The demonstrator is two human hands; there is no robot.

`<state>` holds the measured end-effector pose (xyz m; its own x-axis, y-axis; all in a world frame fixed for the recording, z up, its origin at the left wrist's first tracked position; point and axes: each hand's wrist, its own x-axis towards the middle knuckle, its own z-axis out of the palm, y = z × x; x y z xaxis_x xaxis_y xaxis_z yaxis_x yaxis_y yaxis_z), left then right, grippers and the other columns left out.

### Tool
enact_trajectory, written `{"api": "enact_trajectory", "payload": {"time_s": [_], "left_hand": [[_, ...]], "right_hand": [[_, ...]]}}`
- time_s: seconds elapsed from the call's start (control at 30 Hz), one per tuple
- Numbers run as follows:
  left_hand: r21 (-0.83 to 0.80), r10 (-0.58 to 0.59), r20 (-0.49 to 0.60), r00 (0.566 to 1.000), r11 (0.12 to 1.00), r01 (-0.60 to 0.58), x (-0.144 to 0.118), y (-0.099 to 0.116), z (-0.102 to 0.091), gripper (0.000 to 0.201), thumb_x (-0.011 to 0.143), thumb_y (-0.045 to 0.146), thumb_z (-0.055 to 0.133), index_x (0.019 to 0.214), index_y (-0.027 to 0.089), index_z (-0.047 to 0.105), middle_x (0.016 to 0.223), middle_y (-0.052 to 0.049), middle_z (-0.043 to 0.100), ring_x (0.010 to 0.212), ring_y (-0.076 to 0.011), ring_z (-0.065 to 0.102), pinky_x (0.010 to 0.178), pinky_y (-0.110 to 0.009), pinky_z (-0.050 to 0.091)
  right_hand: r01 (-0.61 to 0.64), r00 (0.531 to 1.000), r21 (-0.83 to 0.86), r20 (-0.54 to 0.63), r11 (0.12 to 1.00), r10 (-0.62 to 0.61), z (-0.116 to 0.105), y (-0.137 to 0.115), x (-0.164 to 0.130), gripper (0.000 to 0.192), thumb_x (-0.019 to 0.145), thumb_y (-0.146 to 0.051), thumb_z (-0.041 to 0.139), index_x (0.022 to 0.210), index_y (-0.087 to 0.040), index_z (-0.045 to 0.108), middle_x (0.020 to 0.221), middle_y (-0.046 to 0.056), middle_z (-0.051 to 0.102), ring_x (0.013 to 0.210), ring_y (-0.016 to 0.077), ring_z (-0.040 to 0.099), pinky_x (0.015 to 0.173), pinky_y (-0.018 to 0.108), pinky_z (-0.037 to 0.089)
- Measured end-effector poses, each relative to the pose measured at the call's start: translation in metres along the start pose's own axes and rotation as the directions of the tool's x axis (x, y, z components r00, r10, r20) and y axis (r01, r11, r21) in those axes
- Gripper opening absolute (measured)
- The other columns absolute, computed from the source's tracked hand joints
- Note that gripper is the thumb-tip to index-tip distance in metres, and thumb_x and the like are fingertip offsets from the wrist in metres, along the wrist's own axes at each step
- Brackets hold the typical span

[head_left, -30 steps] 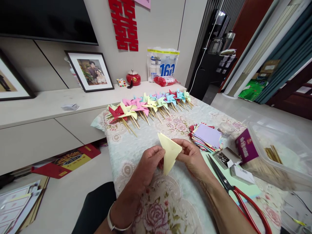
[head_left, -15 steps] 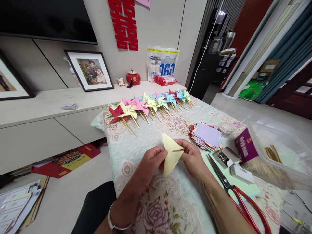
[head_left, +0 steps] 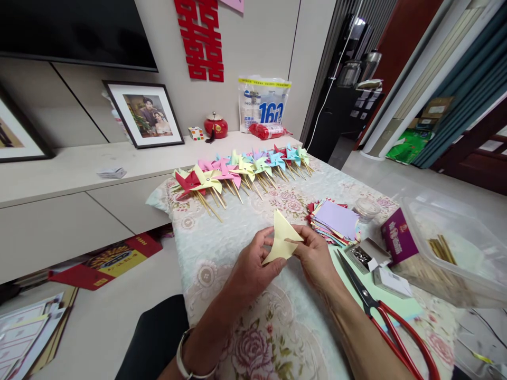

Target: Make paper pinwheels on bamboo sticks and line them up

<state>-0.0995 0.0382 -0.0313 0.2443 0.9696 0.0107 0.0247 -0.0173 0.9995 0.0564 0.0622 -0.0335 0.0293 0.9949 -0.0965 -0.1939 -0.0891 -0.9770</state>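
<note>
1. Floral tablecloth (head_left: 253, 338) covers the table.
2. Left hand (head_left: 253, 266) and right hand (head_left: 315, 258) pinch a folded yellow paper (head_left: 282, 243), raised for folding, just left of the paper stack (head_left: 336, 219) (scissors (head_left: 380, 311) lie right).

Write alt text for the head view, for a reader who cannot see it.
Two hands, left hand and right hand, fold a pale yellow paper triangle above a floral tablecloth. Behind lies a row of paper pinwheels; right, a coloured paper stack and red-handled scissors.
</note>
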Motion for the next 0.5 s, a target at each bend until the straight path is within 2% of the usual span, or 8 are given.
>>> {"api": "enact_trajectory", "payload": {"time_s": [0.13,0.27,0.4,0.5], "left_hand": [[0.068,-0.013,-0.028,1.000,0.998,0.015,-0.001,0.003,0.001,0.060,0.082,0.030,0.065,0.138,0.015,0.050,0.119,-0.012,0.066,0.076,-0.0173,0.064,0.067,-0.029,0.049],[0.097,-0.042,-0.058,0.997,0.994,0.048,0.000,0.005,0.001,0.062,0.084,0.036,0.061,0.139,0.010,0.051,0.118,-0.015,0.069,0.068,-0.0170,0.063,0.061,-0.030,0.048],[0.070,-0.037,-0.067,0.997,0.997,0.042,-0.001,0.006,-0.001,0.064,0.085,0.042,0.058,0.138,0.006,0.052,0.117,-0.016,0.070,0.076,-0.0215,0.067,0.066,-0.032,0.051],[0.070,-0.060,-0.060,0.996,0.995,0.064,-0.002,0.007,-0.001,0.065,0.086,0.042,0.057,0.141,0.007,0.050,0.120,-0.017,0.069,0.078,-0.0216,0.067,0.066,-0.032,0.051]], "right_hand": [[0.027,0.999,-0.006,0.024,1.000,-0.027,0.001,-0.001,-0.001,0.029,0.064,-0.020,0.079,0.092,-0.021,0.074,0.085,0.001,0.076,0.070,0.0189,0.065,0.066,0.029,0.047],[0.005,0.997,0.046,0.072,0.999,-0.009,0.005,-0.006,-0.004,0.032,0.062,-0.019,0.081,0.093,-0.022,0.073,0.085,0.001,0.077,0.071,0.0201,0.069,0.070,0.031,0.050],[-0.029,0.996,0.092,0.088,0.995,0.021,0.007,-0.010,-0.005,0.034,0.061,-0.020,0.081,0.094,-0.022,0.072,0.084,0.002,0.078,0.068,0.0206,0.070,0.066,0.032,0.051],[-0.021,0.996,0.078,0.083,0.997,0.014,0.007,-0.010,-0.005,0.032,0.063,-0.020,0.078,0.094,-0.021,0.073,0.082,0.002,0.078,0.067,0.0191,0.069,0.063,0.030,0.051]]}}
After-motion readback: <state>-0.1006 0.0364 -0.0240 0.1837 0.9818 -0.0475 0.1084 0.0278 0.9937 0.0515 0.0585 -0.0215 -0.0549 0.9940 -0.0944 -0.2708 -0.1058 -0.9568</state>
